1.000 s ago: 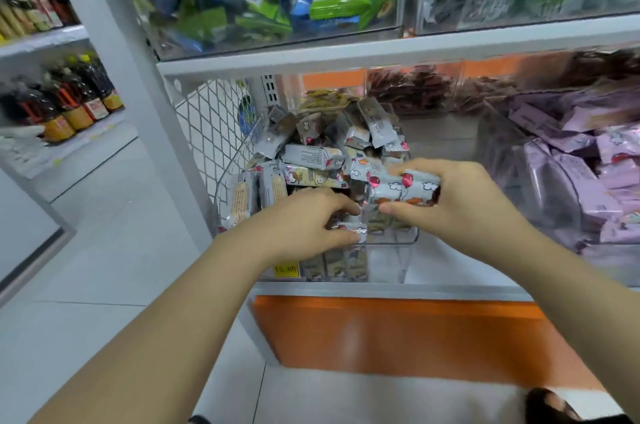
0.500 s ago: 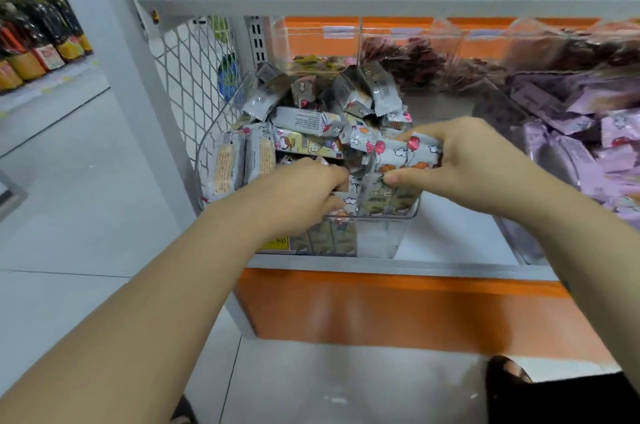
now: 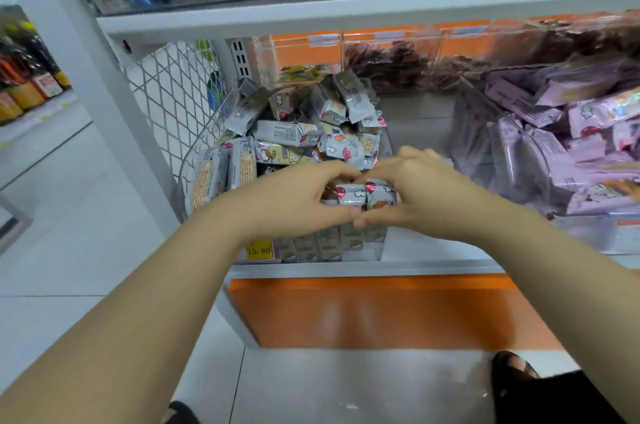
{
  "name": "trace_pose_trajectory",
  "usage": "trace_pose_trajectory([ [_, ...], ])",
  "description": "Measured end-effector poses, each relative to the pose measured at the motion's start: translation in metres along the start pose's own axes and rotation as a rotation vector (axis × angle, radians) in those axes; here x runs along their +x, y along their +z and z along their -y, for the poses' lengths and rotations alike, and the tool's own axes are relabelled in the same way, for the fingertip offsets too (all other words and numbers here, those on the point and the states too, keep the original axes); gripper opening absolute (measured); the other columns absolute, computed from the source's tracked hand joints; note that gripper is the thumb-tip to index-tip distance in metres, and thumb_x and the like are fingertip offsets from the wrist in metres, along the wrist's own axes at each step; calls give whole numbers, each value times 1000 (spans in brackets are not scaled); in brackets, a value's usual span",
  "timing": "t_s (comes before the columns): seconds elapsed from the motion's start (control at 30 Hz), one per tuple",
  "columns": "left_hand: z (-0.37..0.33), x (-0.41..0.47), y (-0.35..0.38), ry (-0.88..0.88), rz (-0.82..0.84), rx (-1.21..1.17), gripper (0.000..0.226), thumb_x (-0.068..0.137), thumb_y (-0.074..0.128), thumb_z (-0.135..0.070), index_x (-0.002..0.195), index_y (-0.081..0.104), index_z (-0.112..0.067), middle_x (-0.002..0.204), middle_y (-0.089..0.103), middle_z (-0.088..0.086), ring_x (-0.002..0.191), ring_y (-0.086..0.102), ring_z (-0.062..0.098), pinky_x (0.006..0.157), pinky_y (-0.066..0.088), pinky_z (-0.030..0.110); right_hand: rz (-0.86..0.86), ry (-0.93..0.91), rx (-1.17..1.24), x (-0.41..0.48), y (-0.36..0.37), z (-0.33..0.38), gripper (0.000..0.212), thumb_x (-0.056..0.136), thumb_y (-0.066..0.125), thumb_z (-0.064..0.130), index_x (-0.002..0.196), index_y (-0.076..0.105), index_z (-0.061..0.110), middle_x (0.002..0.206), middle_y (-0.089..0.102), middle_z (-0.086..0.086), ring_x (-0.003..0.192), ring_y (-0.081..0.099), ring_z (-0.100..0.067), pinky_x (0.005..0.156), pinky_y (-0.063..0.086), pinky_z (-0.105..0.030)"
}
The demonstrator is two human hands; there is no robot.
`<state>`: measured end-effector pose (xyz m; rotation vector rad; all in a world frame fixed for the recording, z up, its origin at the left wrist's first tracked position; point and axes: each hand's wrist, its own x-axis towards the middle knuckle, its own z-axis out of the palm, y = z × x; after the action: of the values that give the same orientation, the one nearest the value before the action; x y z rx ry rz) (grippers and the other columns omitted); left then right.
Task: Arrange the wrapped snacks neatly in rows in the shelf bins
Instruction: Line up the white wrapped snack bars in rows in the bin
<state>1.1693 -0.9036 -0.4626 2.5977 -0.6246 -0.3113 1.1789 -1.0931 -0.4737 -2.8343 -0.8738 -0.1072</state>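
A clear plastic bin (image 3: 382, 243) on the low shelf holds a heap of grey wrapped snacks (image 3: 311, 119) with cartoon print. Several stand upright in a row behind its front wall. My left hand (image 3: 294, 195) and my right hand (image 3: 419, 188) meet over the bin's front. Together they grip a few grey wrapped snacks (image 3: 363, 193) held side by side, thumbs touching below them and fingers curled over the top.
A second clear bin (image 3: 588, 236) of purple wrapped snacks (image 3: 554, 146) stands to the right. A wire mesh panel (image 3: 173, 94) closes the shelf's left end. Bins of green and blue packets sit on the shelf above. A yellow price tag (image 3: 258, 250) marks the bin front.
My right hand has brought its grey snacks down and left to the bin's front. My left hand has closed in on them, so both hands now hold the bundle.
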Motion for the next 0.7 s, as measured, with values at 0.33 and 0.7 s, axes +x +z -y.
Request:
trace_pose_trajectory([
  [0.33,-25,30,2,-26,77,218,31,90,52,-52,82,49,-23,62,38,-5,50,39,5,44,28,18,-304,133,612,-32,-1,-28,31,79,73,25,104,55,33,106,58,15,75,61,-1,76,48,-12],
  [0.7,-24,50,10,-176,207,284,47,88,55,-55,77,42,-11,61,34,0,52,30,15,50,21,30,-192,153,637,-44,6,-36,19,85,68,24,99,58,31,92,62,15,71,59,-5,66,44,-11],
])
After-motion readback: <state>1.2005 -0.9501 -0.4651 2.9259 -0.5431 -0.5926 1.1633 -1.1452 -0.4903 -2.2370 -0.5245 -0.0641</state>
